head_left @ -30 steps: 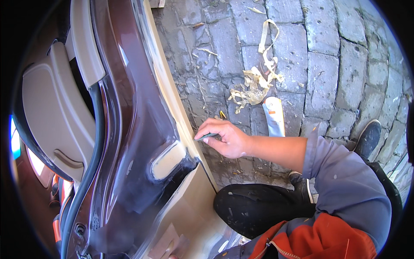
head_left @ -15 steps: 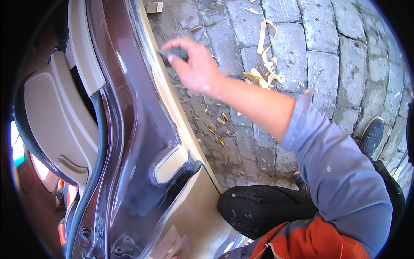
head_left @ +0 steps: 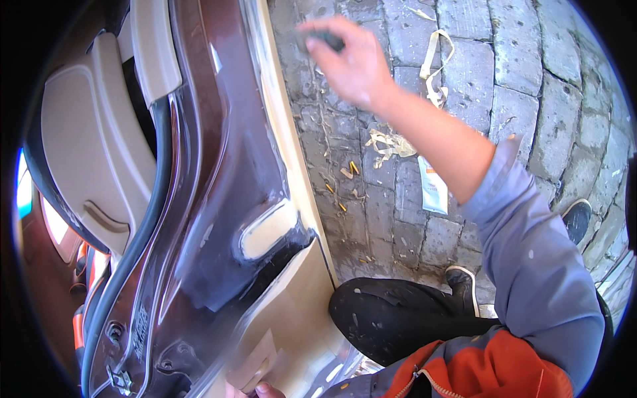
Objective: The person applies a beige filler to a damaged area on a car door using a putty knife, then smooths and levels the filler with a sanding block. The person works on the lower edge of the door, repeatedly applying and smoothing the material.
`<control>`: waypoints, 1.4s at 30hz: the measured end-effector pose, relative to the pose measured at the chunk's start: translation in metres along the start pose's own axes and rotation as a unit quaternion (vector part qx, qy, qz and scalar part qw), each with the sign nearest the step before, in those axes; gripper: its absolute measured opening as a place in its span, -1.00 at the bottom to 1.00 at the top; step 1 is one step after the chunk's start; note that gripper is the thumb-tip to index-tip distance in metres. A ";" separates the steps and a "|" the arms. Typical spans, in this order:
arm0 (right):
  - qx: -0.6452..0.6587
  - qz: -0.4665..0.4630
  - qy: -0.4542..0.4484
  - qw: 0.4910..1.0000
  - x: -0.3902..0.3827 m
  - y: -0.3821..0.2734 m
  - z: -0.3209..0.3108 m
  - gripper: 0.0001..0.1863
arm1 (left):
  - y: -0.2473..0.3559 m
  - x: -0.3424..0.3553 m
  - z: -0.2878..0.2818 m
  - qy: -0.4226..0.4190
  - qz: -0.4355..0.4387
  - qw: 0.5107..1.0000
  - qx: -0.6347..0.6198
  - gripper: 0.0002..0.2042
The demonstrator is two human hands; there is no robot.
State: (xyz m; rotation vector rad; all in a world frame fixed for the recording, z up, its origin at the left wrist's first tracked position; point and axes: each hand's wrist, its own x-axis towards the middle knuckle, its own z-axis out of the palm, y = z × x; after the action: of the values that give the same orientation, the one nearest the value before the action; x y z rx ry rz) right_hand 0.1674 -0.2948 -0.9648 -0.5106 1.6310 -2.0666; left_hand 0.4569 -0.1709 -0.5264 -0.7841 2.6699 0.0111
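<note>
My right hand (head_left: 352,66), slightly blurred, is closed on a small dark green flat piece (head_left: 326,41) beside the upper part of a cream-coated edge (head_left: 297,166) on a brown vehicle door (head_left: 215,172). Whether it touches the edge, I cannot tell. My left hand (head_left: 259,390) shows partly at the bottom, holding a tan, flat piece (head_left: 259,358) over the cream-coated lower section (head_left: 295,292). The door has a cream oblong patch (head_left: 269,227) with grey smears round it.
Beige interior trim (head_left: 93,152) and a rubber seal lie left. On the stone paving (head_left: 511,106) right of the door are tape scraps (head_left: 388,142), a white-orange packet (head_left: 434,189) and small yellow bits (head_left: 354,167). My bent knee (head_left: 371,305) is against the lower door edge.
My right hand has moved far up along the door edge with the green piece. The view has shifted slightly, and more of my left hand shows at the bottom.
</note>
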 end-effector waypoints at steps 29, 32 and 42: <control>0.036 -0.287 -0.299 0.909 -0.155 -0.273 -0.043 -0.49 | 0.015 0.028 -0.027 0.091 -0.202 0.879 -0.421 -0.77; -0.007 -0.358 -0.311 0.880 -0.158 -0.289 -0.042 -0.43 | 0.019 0.023 -0.030 0.082 -0.209 0.854 -0.469 -0.76; -0.030 -0.350 -0.302 0.886 -0.166 -0.301 -0.034 -0.41 | 0.024 0.022 -0.034 0.086 -0.180 0.865 -0.461 -0.77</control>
State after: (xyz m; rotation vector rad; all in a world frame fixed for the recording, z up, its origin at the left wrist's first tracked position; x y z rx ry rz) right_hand 0.2490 -0.1156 -0.6811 -1.7749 1.2141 -1.9691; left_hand 0.4159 -0.1659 -0.5038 -1.6012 2.5391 1.2438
